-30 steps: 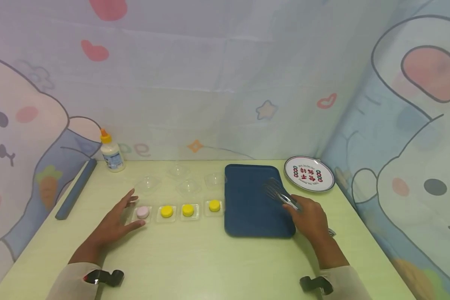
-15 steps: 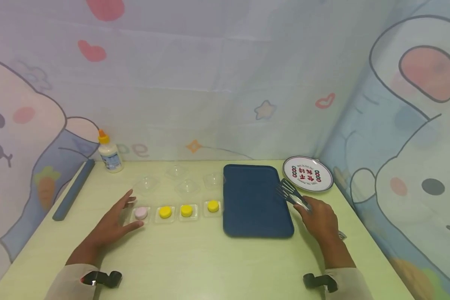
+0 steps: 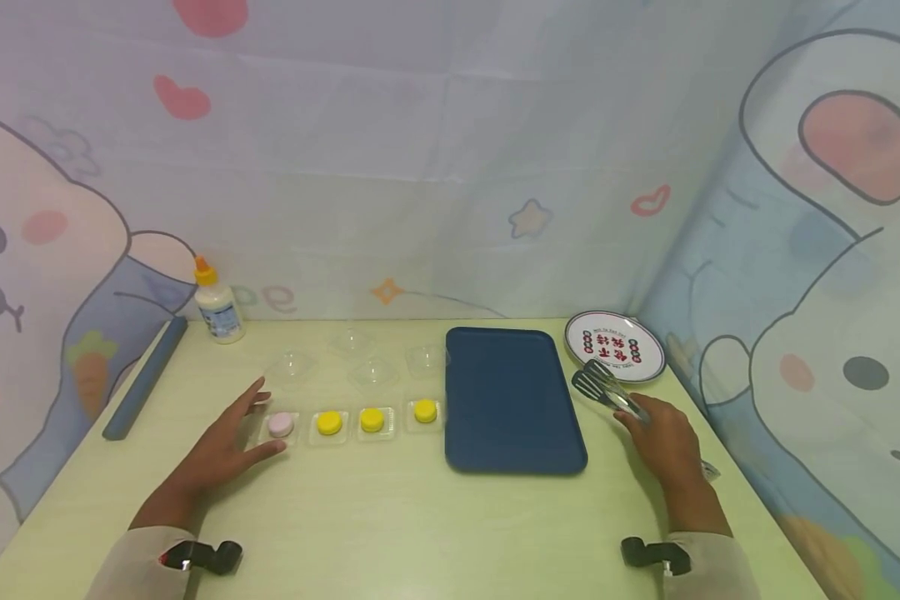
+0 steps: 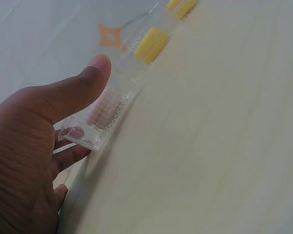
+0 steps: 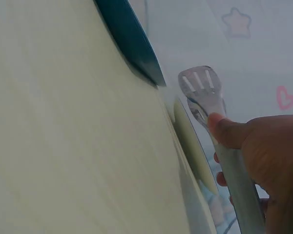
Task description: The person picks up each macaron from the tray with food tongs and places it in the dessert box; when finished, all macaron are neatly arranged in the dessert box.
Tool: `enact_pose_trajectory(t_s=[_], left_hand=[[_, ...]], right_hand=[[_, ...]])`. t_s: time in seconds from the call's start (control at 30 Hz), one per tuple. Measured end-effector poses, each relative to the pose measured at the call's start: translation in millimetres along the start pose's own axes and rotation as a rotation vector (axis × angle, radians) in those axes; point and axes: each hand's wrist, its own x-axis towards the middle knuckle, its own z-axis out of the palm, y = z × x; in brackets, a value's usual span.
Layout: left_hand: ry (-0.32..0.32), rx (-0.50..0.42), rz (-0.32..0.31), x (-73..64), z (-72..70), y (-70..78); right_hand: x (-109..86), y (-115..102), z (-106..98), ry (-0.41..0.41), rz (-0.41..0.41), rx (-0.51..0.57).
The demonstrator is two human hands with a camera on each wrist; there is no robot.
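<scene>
In the head view my left hand rests at the left with thumb and fingers spread around a clear plastic base holding a pink macaron. In the left wrist view the fingertips lie by that plastic base; whether they touch it I cannot tell. Several bases in a row to the right hold yellow macarons, such as this yellow macaron. My right hand grips metal tongs with slotted ends, raised above the table right of the blue tray. Nothing sits between the tong ends.
Several clear domed lids, including this lid, stand behind the macarons. A white plate with red lettering lies at the back right. At the left are a white glue bottle with an orange tip and a grey-blue bar.
My right hand has moved right with the tongs, from above the blue tray to beside it, near the plate. The left hand has stayed by the pink macaron.
</scene>
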Motion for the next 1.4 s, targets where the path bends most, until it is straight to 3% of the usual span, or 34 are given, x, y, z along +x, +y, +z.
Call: enact_pose_trajectory(t_s=[0.27,0.93,1.1,1.23,1.4], left_hand=[[-0.002,0.0,-0.002,0.1,-0.4,0.6],[-0.003,-0.013,-0.03,-1.6,-2.4,4.5],[0.069,-0.041,-0.019,-1.0,-8.0,13.1],[0.127,-0.059,0.026,4.9,-10.5,27.9],[0.134,-0.041,0.064,20.7,-7.0,48.5]], right_hand=[[0.9,10.5,1.1,-0.022,-0.02,0.005],[0.4,24.1,11.0,-0.085,0.018,0.065],[4.2,13.4,12.2,-0.082,0.038,0.058],[8.8,-4.6,11.5,-0.079,-0.003,0.069],[18.5,-31.6,11.6,-0.097,-0.067,0.078]])
